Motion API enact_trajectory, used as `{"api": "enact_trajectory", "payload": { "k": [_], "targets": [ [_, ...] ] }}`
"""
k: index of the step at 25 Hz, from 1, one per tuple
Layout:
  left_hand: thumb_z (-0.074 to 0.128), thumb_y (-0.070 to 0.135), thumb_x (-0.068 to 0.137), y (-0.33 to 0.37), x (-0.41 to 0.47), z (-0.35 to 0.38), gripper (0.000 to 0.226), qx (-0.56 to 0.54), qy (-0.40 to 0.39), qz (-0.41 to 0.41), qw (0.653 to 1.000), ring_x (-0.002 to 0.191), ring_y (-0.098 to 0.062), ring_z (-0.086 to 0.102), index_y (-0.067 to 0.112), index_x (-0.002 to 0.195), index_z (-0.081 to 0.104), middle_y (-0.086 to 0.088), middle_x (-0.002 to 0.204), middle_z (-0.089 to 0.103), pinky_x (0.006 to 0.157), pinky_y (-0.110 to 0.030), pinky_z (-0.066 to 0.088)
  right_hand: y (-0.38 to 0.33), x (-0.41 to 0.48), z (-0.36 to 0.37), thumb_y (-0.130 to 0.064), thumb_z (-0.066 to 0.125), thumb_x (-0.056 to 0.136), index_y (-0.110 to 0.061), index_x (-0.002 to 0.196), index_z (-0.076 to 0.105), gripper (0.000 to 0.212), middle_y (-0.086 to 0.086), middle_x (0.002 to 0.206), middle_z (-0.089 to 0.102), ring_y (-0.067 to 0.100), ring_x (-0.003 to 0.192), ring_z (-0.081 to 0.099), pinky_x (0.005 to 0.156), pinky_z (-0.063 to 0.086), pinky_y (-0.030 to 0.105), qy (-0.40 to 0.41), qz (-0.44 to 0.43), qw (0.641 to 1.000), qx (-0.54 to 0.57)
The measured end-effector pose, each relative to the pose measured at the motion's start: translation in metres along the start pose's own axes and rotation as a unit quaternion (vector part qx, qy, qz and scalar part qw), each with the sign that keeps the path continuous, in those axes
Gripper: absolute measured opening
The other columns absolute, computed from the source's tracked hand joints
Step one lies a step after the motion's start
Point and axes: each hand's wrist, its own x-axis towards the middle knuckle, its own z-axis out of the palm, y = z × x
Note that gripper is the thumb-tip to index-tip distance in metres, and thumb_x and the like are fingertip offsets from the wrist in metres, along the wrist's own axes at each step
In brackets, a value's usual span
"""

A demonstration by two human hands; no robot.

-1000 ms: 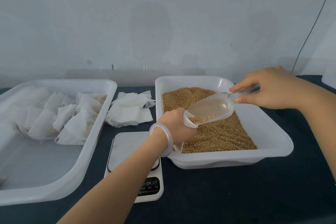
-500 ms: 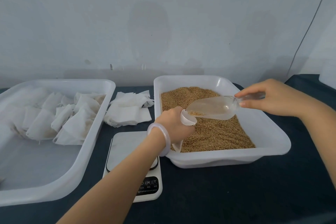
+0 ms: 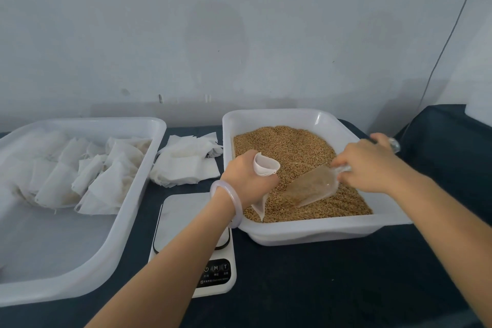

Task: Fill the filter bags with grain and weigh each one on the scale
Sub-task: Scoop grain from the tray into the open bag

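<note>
- Mid-fill here. My left hand (image 3: 247, 181) is curled round a filter bag (image 3: 266, 165), holding its mouth open and facing up, right over the grain tray (image 3: 319, 229).
- My right hand (image 3: 370, 165) grips the handle of the clear scoop (image 3: 311, 189). The scoop's front end is down in the grain (image 3: 287, 146), just beside the bag.
- So I'd call this the scooping bit, not the pouring bit.
- Can't tell how much is in the bag. My fingers hide most of it, and only the mouth and a limp bottom corner show.
- Next move, I reckon, is to lift the scoop level, bring its lip to the bag's mouth and tip slowly. That mouth is small and floppy, so I'd keep it over the tray in case any spills.
- The scale (image 3: 186, 218) sits just left of the grain tray, under my left forearm. This bag isn't weighed yet.
- Flat spare bags (image 3: 186, 165) are piled between the two trays. The big tray (image 3: 80, 293) on the left holds a bunch of bags (image 3: 80, 168), probably finished ones.
</note>
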Motion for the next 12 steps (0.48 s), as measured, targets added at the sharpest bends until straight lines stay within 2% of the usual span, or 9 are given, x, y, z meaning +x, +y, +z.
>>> {"api": "enact_trajectory", "payload": {
  "k": [2,4,6,10,12],
  "targets": [
    [0.058,0.03,0.063,0.001,-0.001,-0.001,0.019,-0.014,0.001,-0.003,1.0,0.06,-0.014,0.047,0.02,0.069,0.043,0.006,0.065,0.049,0.057,-0.027,0.038,-0.009,0.002,0.011,-0.043,0.058,0.088,-0.045,0.112,0.063,0.024,-0.022,0.115,0.063,0.008,0.113,0.052,0.112,0.011,0.046,-0.025,0.012,0.995,0.094],
    [0.055,0.032,0.061,0.001,-0.003,0.0,0.019,-0.022,0.005,-0.007,1.0,0.06,-0.012,0.046,0.021,0.069,0.043,0.006,0.065,0.048,0.056,-0.026,0.037,-0.002,0.0,0.017,-0.051,0.058,0.087,-0.045,0.115,0.061,0.029,-0.023,0.121,0.06,0.008,0.116,0.052,0.111,0.021,0.045,-0.045,0.038,0.986,0.153],
    [0.053,0.034,0.059,0.001,-0.003,0.0,0.019,-0.024,0.014,-0.01,1.0,0.059,-0.011,0.046,0.022,0.068,0.042,0.007,0.066,0.048,0.054,-0.025,0.035,0.011,-0.004,0.019,-0.053,0.061,0.083,-0.045,0.113,0.062,0.031,-0.022,0.119,0.061,0.01,0.117,0.053,0.109,0.03,0.049,-0.055,0.05,0.975,0.209],
    [0.061,0.028,0.071,-0.003,0.001,0.001,0.02,0.034,0.004,0.0,0.999,0.062,-0.013,0.049,0.023,0.072,0.042,0.006,0.069,0.05,0.056,-0.027,0.039,0.027,-0.015,0.001,-0.038,0.069,0.08,-0.043,0.096,0.064,0.017,-0.023,0.099,0.062,0.01,0.11,0.057,0.104,0.039,0.043,-0.042,0.046,0.921,0.384],
    [0.062,0.027,0.074,-0.003,0.003,0.002,0.019,0.079,-0.014,-0.006,0.997,0.067,-0.014,0.053,0.025,0.075,0.042,0.006,0.073,0.053,0.058,-0.028,0.041,0.03,-0.019,-0.015,-0.032,0.07,0.081,-0.044,0.093,0.064,0.018,-0.025,0.097,0.062,0.006,0.106,0.058,0.102,0.039,0.036,-0.015,0.029,0.907,0.419]
  ]
}}
